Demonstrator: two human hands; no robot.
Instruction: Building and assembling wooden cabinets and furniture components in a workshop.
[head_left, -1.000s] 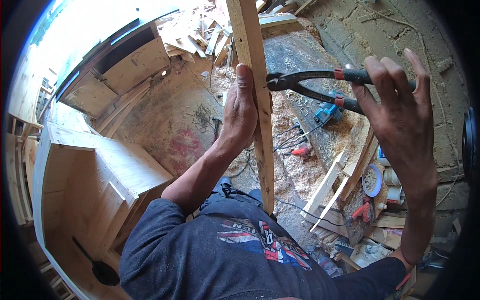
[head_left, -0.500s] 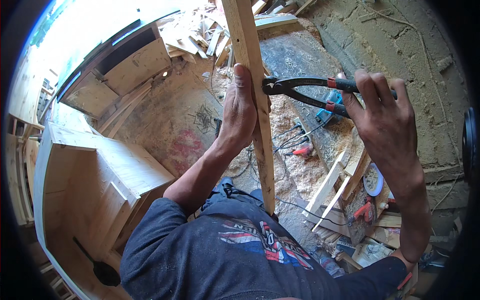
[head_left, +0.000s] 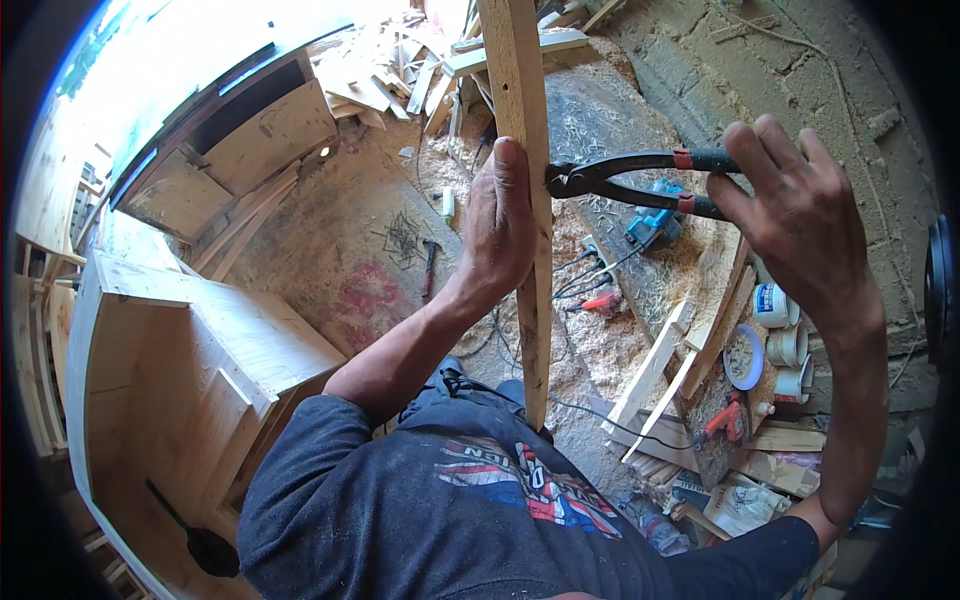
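A long narrow wooden board (head_left: 517, 80) stands in front of my body, its lower end near my waist. My left hand (head_left: 500, 225) is closed round the board at mid-length, thumb lying along its face; the other fingers are mostly hidden behind the wood. My right hand (head_left: 805, 220) grips the black, red-banded handles of a pair of pincers (head_left: 583, 179). The pincers' jaws are against the board's right edge, just beside my left hand. Whether a nail sits between the jaws is too small to tell.
A plywood cabinet (head_left: 255, 335) stands at the left. On the floor lie a hammer (head_left: 429, 270), a blue power tool (head_left: 655, 218) with cables, a red tool (head_left: 724, 422), and loose wood strips (head_left: 650, 370). Several cups (head_left: 788, 347) and a white bowl (head_left: 744, 357) are at the right. Offcuts (head_left: 380, 85) lie behind.
The board, both hands and the pincers have shifted a little to the right. The pincers' jaws remain at the board's edge. The hammer and cups now show more fully.
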